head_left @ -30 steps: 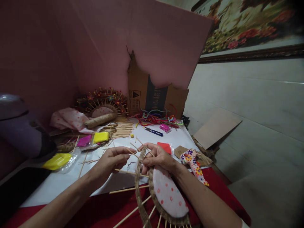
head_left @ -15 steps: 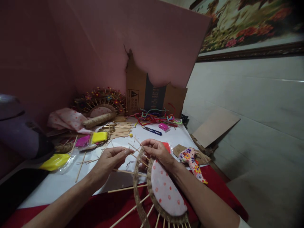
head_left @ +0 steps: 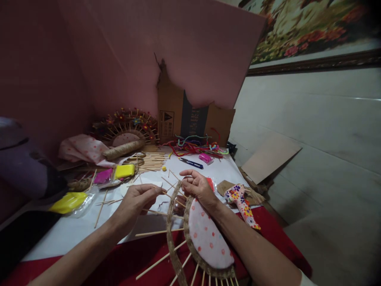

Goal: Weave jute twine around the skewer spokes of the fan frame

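Observation:
I hold a round craft piece (head_left: 208, 242) over the table: a pink dotted fabric centre, two jute rope rings (head_left: 172, 234) and thin wooden sticks poking out like spokes. My left hand (head_left: 137, 201) pinches one thin stick (head_left: 166, 194) at the ring's upper edge. My right hand (head_left: 197, 187) curls over the top of the rings, its fingers closed on the ropes and sticks there. The two hands are a few centimetres apart.
On the white sheet (head_left: 74, 230) lie loose sticks (head_left: 150, 161), yellow (head_left: 70, 201) and pink clay packs, a jute spool (head_left: 123, 149), blue snips (head_left: 192, 163), pipe cleaners (head_left: 196, 147), a finished stick wheel (head_left: 127, 127), a flowered glue gun (head_left: 241, 204). Cardboard (head_left: 190, 119) stands behind.
The craft piece and my right hand have shifted slightly up and away; my right fingers have moved further over the ring's top. My left hand keeps pinching the stick.

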`<state>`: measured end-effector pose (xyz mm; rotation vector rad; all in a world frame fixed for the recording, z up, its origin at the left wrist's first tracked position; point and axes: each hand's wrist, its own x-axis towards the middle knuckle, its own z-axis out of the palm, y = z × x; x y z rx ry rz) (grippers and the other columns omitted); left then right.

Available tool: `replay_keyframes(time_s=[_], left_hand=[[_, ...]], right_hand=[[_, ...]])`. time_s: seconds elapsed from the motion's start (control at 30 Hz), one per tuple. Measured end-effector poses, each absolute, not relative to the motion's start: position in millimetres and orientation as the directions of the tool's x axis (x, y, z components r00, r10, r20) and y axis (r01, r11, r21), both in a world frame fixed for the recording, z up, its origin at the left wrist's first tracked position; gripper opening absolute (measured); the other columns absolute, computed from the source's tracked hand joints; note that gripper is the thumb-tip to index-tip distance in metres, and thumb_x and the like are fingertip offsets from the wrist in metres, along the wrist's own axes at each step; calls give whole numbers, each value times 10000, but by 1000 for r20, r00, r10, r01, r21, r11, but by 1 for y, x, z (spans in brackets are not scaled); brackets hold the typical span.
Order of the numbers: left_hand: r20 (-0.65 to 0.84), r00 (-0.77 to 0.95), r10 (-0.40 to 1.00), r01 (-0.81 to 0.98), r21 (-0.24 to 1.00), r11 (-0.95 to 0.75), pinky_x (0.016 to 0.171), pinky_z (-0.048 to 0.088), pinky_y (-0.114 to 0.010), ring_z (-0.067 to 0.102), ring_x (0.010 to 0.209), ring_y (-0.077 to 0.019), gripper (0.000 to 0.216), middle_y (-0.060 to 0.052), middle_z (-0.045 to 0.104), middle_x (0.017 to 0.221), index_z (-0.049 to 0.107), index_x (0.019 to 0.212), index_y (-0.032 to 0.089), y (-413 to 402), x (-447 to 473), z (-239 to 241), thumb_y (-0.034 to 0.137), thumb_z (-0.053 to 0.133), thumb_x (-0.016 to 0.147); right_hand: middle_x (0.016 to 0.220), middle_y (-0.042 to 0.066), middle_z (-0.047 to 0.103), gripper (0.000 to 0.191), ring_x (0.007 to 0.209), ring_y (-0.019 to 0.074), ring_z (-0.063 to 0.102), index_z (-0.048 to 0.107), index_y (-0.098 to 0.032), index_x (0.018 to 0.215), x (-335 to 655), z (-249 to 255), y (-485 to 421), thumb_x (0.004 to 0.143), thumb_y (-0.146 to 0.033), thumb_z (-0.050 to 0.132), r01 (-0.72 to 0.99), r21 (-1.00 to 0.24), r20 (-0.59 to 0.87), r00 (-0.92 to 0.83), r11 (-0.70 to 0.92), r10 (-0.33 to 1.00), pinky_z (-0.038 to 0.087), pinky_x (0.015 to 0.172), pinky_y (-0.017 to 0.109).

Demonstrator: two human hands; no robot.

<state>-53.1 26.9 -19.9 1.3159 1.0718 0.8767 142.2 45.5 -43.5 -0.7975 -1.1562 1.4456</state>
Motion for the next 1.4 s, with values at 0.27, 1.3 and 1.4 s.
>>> replay_keyframes(time_s=[0.27, 1.3, 1.4], left_hand=[[-112, 292, 950, 55, 993, 100, 419, 103, -229, 147, 436, -62, 274, 89, 245, 454, 639, 734, 138, 27, -52, -21, 395, 544, 747], [-138, 251, 958, 53, 990, 129, 414, 102, -228, 153, 425, -53, 289, 96, 250, 443, 613, 691, 124, 25, -53, -20, 409, 576, 720], [-123, 250, 960, 56, 992, 112, 415, 104, -227, 166, 423, -50, 307, 95, 259, 444, 598, 668, 125, 26, -54, -21, 431, 599, 702]], right_hand=[[591, -51, 507, 347, 497, 56, 448, 516, -154, 933, 143, -45, 47, 657, -270, 691, -341, -939, 136, -231, 51, 963, 324, 467, 175], [613, -50, 559, 470, 510, 72, 514, 488, -169, 998, 144, -38, 40, 592, -139, 723, -366, -928, 69, -369, -76, 927, 403, 532, 210], [622, -49, 558, 473, 525, 79, 524, 488, -173, 999, 144, -39, 41, 590, -143, 724, -378, -922, 75, -374, -78, 924, 415, 551, 224]])
